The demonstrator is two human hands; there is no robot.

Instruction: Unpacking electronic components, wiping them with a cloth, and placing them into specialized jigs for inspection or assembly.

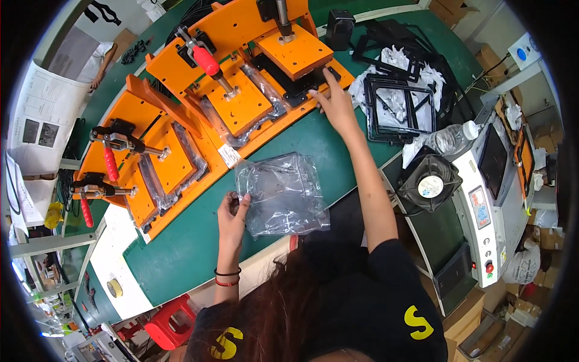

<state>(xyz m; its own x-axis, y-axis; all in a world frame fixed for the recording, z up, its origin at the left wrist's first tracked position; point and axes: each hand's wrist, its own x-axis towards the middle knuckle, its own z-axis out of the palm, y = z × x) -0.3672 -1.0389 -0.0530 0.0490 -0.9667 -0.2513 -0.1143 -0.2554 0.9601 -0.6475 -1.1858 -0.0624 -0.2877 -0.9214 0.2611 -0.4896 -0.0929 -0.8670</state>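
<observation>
two hands busy: left hand (232, 212) pinching the edge of a clear plastic bag (280, 193) lying limp, light and slippery on the green bench (181, 253), best gripped at a corner, right hand (333, 102) fingers spread, pressing the black frame (307, 84) in the orange press jig (241, 78).

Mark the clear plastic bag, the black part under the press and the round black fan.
clear plastic bag (283, 193), head view, bag's middle
black part (301, 90), head view, front edge
round black fan (430, 186), head view, hub
</observation>
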